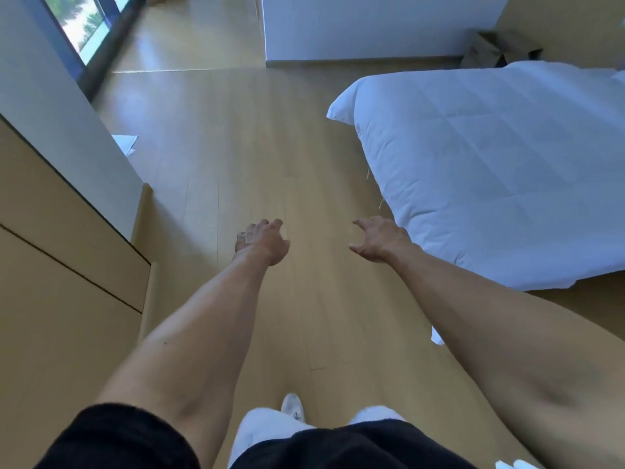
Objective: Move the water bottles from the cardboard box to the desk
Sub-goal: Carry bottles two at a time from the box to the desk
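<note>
Both my arms reach forward over the wooden floor. My left hand [262,240] hangs with loosely curled fingers and holds nothing. My right hand [378,240] is spread with relaxed fingers, also empty, close to the corner of the bed. No water bottle shows in this view. A brown cardboard box [497,50] stands on the floor at the far right, behind the bed, partly hidden by the quilt. A wooden cabinet front [67,265] fills the left side; I cannot tell whether it belongs to the desk.
A bed with a white quilt [507,164] takes up the right side. A white wall panel [372,25] stands at the back, a window [84,22] at the top left. White paper [125,143] lies by the left wall. The wooden floor [253,147] runs ahead between cabinet and bed.
</note>
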{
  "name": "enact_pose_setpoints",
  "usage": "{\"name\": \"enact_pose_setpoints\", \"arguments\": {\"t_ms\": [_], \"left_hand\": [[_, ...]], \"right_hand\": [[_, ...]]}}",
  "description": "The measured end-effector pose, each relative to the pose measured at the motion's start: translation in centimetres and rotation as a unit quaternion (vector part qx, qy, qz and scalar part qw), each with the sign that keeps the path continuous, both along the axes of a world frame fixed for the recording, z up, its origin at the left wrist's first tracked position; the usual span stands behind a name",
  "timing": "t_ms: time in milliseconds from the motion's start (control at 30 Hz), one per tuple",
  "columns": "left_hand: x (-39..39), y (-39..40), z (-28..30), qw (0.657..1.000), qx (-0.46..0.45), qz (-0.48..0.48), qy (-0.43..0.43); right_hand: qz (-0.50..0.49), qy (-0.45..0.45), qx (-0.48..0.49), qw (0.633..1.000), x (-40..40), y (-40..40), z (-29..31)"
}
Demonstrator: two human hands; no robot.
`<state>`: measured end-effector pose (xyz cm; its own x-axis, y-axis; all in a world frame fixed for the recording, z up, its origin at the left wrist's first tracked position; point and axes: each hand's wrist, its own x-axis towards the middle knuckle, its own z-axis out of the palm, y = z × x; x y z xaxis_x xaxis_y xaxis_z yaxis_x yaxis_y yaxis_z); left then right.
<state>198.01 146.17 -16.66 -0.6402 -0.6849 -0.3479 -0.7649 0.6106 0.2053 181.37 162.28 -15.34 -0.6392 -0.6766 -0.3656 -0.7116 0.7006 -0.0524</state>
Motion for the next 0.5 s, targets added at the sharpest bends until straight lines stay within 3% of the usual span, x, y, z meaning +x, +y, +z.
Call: {"name": "enact_pose_setpoints", "arguments": {"t_ms": [500], "left_hand": [[-18.4, -23.0, -1.9, 1.0, -0.017, -0.005, -0.011]], "right_hand": [[0.011, -0.021, -0.014, 1.0, -18.0, -23.4, -2.3]]}}
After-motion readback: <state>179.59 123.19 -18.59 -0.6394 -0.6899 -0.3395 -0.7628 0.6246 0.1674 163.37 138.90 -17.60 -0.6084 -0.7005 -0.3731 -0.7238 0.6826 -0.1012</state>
